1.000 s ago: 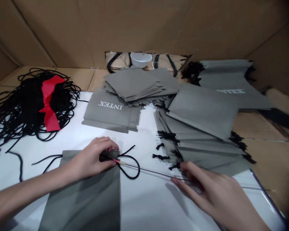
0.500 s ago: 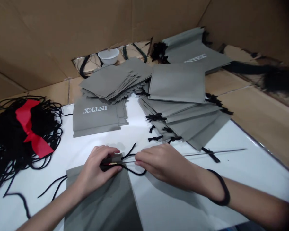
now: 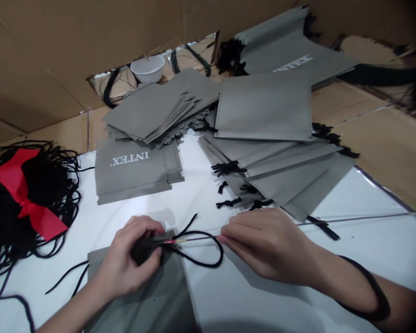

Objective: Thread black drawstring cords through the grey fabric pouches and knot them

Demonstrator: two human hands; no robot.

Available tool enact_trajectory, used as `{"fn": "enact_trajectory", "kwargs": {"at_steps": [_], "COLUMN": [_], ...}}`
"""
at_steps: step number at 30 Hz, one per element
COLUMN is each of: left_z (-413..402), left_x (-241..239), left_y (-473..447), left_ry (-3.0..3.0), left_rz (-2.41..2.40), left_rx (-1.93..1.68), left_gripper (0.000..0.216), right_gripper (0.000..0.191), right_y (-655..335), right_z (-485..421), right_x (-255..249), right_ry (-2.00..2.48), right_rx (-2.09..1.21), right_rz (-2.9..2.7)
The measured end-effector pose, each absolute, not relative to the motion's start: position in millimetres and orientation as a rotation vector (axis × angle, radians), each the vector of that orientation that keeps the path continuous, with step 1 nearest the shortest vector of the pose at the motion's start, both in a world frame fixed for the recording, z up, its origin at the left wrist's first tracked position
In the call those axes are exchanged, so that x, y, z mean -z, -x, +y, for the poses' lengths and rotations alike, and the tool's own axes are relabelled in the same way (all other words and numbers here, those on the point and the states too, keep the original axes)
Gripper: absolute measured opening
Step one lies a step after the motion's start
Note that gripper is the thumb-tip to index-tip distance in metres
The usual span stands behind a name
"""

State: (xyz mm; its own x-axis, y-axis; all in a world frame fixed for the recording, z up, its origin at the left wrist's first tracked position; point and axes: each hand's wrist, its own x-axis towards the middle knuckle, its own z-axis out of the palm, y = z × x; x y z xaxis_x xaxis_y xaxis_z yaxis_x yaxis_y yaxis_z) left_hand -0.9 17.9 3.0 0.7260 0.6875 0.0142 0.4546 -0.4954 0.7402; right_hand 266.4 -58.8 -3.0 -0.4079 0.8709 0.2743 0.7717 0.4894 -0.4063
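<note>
A grey fabric drawstring pouch (image 3: 156, 300) lies in front of me, its top edge bunched up in my left hand (image 3: 125, 261), which is closed around it. My right hand (image 3: 270, 243) pinches a long thin metal rod (image 3: 201, 238). The rod's end, wrapped in red and yellow, sticks out of the bunched hem; its other end reaches far to the right. A black cord (image 3: 221, 261) comes out of the same hem in a loop, with a loose tip above. Two more cord ends (image 3: 67, 273) trail from the pouch's left side.
A heap of black cords (image 3: 55, 185) tied with a red ribbon (image 3: 48, 222) sits at left. Grey fabric pieces (image 3: 125, 178), some marked INTEX, lie behind my hands. Pouches with knotted cords (image 3: 263, 108) are stacked at right. A white bowl (image 3: 148, 69) stands by the cardboard wall (image 3: 72, 41).
My right hand has moved right, drawing the rod further out of the hem. The black cord loop stands out wider. My left hand still grips the pouch, and the view has shifted slightly.
</note>
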Motion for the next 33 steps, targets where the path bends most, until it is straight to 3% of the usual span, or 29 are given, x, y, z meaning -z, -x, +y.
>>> {"fn": "enact_trajectory", "kwargs": {"at_steps": [19, 33], "left_z": [17.5, 25.2], "left_x": [5.6, 0.5], "left_y": [3.8, 7.1], "left_ry": [-2.279, -1.913], "left_rz": [0.823, 0.737], "left_rx": [-0.613, -0.562], "left_gripper": [0.022, 0.015], "right_gripper": [0.032, 0.028], "right_y": [-264.0, -263.8], "right_z": [-62.8, -64.8], "right_x": [-0.3, -2.1], "right_ry": [1.423, 1.419], "right_rx": [-0.464, -0.549], "right_rz": [-2.213, -2.157]}}
